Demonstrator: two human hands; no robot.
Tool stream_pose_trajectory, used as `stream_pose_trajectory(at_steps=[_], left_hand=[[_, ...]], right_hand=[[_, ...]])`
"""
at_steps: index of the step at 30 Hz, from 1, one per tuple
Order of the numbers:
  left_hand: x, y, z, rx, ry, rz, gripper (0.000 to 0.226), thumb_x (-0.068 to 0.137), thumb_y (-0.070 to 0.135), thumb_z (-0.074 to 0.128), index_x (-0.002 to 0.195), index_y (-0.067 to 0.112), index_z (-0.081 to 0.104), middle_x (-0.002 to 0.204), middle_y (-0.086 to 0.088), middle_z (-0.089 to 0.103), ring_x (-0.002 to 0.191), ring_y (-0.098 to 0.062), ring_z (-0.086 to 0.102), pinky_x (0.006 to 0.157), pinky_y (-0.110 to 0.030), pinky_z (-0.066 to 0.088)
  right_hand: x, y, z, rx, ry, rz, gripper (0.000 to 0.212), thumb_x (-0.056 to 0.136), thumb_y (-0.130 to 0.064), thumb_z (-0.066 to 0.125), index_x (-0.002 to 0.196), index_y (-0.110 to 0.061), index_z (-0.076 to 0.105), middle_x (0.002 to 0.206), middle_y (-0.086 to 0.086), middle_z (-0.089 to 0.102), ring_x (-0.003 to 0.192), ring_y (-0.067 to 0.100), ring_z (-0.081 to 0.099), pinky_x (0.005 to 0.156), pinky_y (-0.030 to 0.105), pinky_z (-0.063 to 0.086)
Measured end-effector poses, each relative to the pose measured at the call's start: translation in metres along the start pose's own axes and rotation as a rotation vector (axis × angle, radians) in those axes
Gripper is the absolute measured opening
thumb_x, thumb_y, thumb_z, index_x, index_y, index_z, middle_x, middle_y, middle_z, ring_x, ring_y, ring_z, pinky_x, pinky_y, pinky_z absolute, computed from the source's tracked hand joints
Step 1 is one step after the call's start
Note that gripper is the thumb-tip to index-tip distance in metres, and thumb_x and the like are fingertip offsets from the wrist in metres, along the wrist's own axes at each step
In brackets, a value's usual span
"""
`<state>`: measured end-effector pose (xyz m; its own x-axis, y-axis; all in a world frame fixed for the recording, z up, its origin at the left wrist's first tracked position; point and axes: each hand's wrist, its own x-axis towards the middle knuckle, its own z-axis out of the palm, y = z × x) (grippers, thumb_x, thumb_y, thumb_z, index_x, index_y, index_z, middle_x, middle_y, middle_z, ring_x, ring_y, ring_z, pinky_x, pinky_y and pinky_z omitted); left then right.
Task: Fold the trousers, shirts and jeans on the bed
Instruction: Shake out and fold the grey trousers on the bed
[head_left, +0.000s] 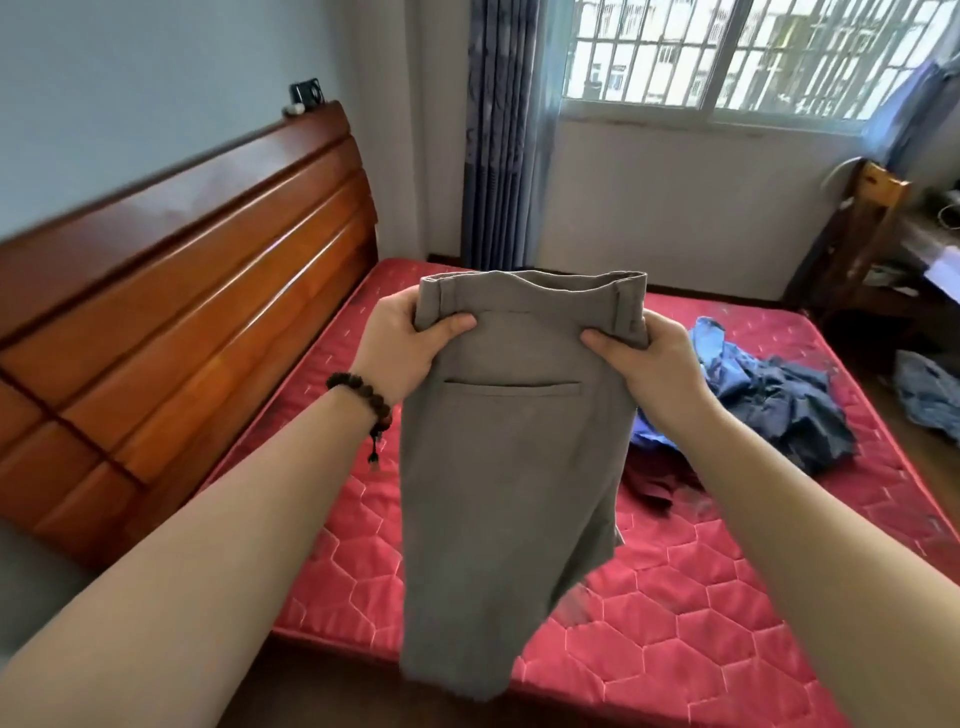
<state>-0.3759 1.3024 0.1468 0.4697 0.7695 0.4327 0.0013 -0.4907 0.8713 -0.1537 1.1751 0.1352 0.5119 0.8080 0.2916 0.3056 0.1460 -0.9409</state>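
Observation:
Grey trousers (509, 467) hang in the air over the red quilted mattress (675, 623), back pocket facing me, legs dangling down past the near edge. My left hand (400, 343) grips the left end of the waistband and my right hand (644, 358) grips the right end. A heap of clothes lies on the mattress to the right: a light blue shirt (711, 348), dark blue jeans (800, 410) and a dark red garment (649, 483), partly hidden behind the trousers.
A wooden headboard (182, 291) runs along the left. A window and blue curtain (498, 135) are at the back. A wooden chair (862, 234) and a cluttered desk stand at the right, with a denim garment (924, 400) on the floor.

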Motion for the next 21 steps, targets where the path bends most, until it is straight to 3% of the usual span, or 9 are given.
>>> stream_pose_trajectory(at_steps=[4,8,13,16,19,21], left_hand=[[0.031,-0.05,0.019,0.198,0.156,0.035,0.028,0.08,0.03,0.075,0.106,0.021,0.067,0.09,0.028,0.059,0.084,0.022,0.055,0.074,0.001,0.038],[0.078,-0.092,0.042,0.268,0.23,0.022,0.033,0.076,0.033,0.077,0.103,0.015,0.068,0.086,0.027,0.058,0.08,0.021,0.054,0.071,0.002,0.035],[0.139,-0.141,0.069,0.305,0.159,-0.101,0.026,0.077,0.027,0.078,0.097,0.014,0.069,0.086,0.011,0.066,0.077,0.005,0.059,0.07,-0.007,0.042],[0.158,-0.18,0.075,0.289,0.134,-0.199,0.024,0.078,0.022,0.077,0.097,0.01,0.069,0.089,0.002,0.069,0.082,-0.01,0.062,0.073,-0.02,0.048],[0.169,-0.221,0.074,0.264,0.075,-0.305,0.022,0.081,0.016,0.073,0.102,0.014,0.067,0.093,0.008,0.068,0.087,-0.008,0.063,0.076,-0.013,0.047],[0.177,-0.246,0.072,0.248,0.018,-0.376,0.026,0.084,0.011,0.07,0.109,0.014,0.065,0.101,0.005,0.068,0.096,-0.011,0.063,0.084,-0.018,0.048]], right_hand=[[0.045,0.041,0.01,-0.077,-0.004,-0.05,0.011,0.075,-0.027,0.078,0.081,-0.023,0.07,0.078,-0.011,0.07,0.071,0.003,0.061,0.067,0.019,0.05],[0.098,0.089,0.013,-0.202,0.112,-0.123,0.026,0.076,-0.04,0.074,0.083,-0.016,0.065,0.076,0.002,0.067,0.068,0.014,0.056,0.065,0.026,0.047],[0.156,0.148,0.025,-0.179,0.115,0.01,0.007,0.088,-0.028,0.065,0.085,-0.03,0.06,0.072,-0.027,0.064,0.069,-0.01,0.056,0.062,0.004,0.037],[0.185,0.184,0.033,-0.188,0.098,0.032,0.007,0.088,-0.025,0.064,0.085,-0.021,0.06,0.071,-0.016,0.063,0.067,-0.007,0.053,0.061,0.006,0.037],[0.206,0.222,0.047,-0.209,0.069,0.059,0.016,0.088,-0.026,0.065,0.084,-0.012,0.06,0.072,0.006,0.062,0.066,0.013,0.051,0.06,0.014,0.038],[0.216,0.243,0.056,-0.223,0.049,0.089,0.02,0.087,-0.029,0.066,0.082,-0.012,0.058,0.072,0.013,0.061,0.069,0.024,0.051,0.062,0.024,0.04]])
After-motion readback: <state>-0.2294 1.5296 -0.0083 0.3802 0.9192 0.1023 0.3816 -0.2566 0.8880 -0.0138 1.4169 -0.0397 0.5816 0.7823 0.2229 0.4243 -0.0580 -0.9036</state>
